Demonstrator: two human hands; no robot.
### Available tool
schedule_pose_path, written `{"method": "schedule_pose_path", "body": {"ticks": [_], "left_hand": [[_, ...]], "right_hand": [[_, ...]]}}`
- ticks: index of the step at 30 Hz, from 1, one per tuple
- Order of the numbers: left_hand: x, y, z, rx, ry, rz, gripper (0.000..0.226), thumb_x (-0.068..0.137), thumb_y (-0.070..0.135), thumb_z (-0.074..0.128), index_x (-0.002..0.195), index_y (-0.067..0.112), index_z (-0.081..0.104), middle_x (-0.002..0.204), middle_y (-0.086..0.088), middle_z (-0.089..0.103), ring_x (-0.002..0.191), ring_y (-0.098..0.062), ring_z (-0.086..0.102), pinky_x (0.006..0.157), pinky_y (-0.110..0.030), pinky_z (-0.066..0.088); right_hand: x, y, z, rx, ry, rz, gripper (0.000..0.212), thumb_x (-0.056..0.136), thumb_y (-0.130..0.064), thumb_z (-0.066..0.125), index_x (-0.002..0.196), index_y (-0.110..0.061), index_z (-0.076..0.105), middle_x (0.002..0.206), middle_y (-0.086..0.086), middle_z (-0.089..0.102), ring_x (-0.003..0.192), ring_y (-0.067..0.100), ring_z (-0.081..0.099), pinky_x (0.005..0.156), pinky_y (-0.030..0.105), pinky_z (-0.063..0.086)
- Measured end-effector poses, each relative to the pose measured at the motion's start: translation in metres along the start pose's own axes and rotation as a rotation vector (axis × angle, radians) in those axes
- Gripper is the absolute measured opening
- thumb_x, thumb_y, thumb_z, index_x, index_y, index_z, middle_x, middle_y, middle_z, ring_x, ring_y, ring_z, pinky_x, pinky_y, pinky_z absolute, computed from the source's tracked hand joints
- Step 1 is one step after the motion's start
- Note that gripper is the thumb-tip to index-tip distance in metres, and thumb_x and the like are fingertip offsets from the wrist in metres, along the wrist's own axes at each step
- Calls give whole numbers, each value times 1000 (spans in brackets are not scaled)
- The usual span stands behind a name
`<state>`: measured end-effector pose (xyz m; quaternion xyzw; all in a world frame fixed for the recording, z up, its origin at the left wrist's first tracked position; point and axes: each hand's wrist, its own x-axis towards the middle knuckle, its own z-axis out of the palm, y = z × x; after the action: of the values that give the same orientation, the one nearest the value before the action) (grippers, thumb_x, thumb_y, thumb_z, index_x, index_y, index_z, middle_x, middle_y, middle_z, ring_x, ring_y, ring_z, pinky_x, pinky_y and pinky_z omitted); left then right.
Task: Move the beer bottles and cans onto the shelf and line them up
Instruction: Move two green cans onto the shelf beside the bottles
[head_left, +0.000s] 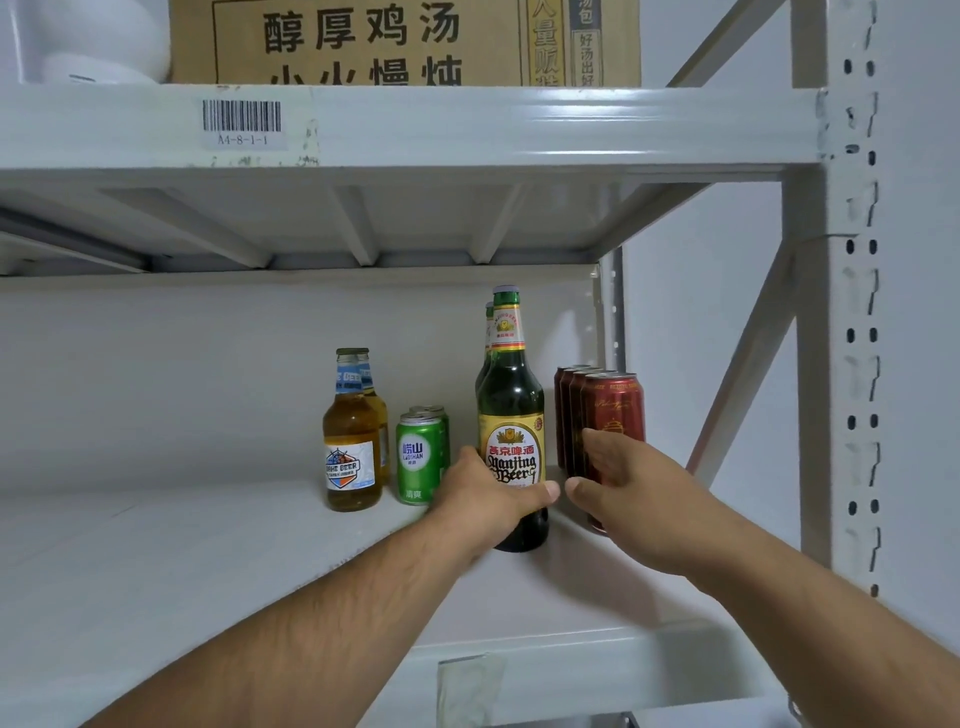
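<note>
On the white shelf board (208, 545) stand four rows of drinks. My left hand (488, 499) is wrapped around the lower body of the front dark green Yanjing beer bottle (511, 415), with a second green bottle right behind it. My right hand (618, 478) rests against the front red can (615, 402), fingers spread on its side; several red cans line up behind it. Left of the green bottle stand a green Laoshan can (421, 457) with another behind, and an amber bottle (352, 447) with a blue label, a second one behind it.
The upper shelf beam (467, 124) with a barcode label hangs overhead, carrying a cardboard box (405, 41) and a white object (88, 41). The perforated white upright (852, 364) and a diagonal brace stand at the right. A taped patch sits on the shelf's front edge (470, 675).
</note>
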<state>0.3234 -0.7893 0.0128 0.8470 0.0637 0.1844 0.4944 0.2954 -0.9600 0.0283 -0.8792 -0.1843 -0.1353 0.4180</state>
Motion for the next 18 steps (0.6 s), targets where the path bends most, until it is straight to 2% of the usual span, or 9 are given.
{"method": "schedule_pose_path", "body": {"ticks": [2,3,5,6,8,10,12,18], "left_hand": [[-4,-3,-12,52,-37,13,82,73,40,91,139,24,45,129,4,62,113,-18,61,91,-36,54],[-8,-4,-21,103,-36,28,88,75,40,89,147,25,40,140,3,58,120,-20,58,97,-39,53],[-16,-10,-44,277,-10,70,97,80,46,82,159,29,28,158,3,45,138,-22,49,109,-42,47],[-20,-14,-57,358,2,90,96,82,50,79,160,29,27,159,4,44,139,-22,48,111,-41,45],[-30,-25,-82,426,-2,111,86,85,52,74,157,31,34,154,5,50,135,-18,52,111,-37,45],[-43,-37,-108,480,1,93,77,88,50,70,156,34,37,154,7,50,136,-15,51,113,-32,42],[-54,-49,-136,567,43,79,74,90,52,65,157,37,36,160,9,43,141,-15,47,115,-31,39],[-107,-89,-234,680,162,-35,78,91,58,59,160,36,29,165,11,35,148,-13,39,118,-33,35]], "right_hand": [[-6,1,1,-42,15,-65,65,99,-34,61,156,-23,32,156,-2,43,139,19,45,109,33,41],[-10,0,1,-61,17,-101,65,99,-37,60,156,-28,31,154,-7,44,138,16,46,106,29,41],[-19,-6,6,-79,-2,-197,55,99,-40,59,150,-36,40,142,-18,52,131,10,52,98,24,43],[-22,-10,11,-78,-22,-239,49,98,-40,58,145,-38,45,137,-21,56,126,7,55,96,24,46],[-27,-22,26,-100,-69,-284,47,98,-43,57,143,-33,48,135,-14,60,123,8,56,99,25,46],[-29,-37,44,-184,-114,-326,61,98,-49,54,153,-28,38,152,-9,47,137,10,45,109,24,36],[-33,-59,63,-241,-175,-384,69,98,-55,50,158,-27,28,160,-9,35,144,10,36,113,23,30],[-49,-140,129,-347,-307,-533,69,100,-58,43,157,-24,27,161,-4,34,145,17,34,114,31,32]]}}
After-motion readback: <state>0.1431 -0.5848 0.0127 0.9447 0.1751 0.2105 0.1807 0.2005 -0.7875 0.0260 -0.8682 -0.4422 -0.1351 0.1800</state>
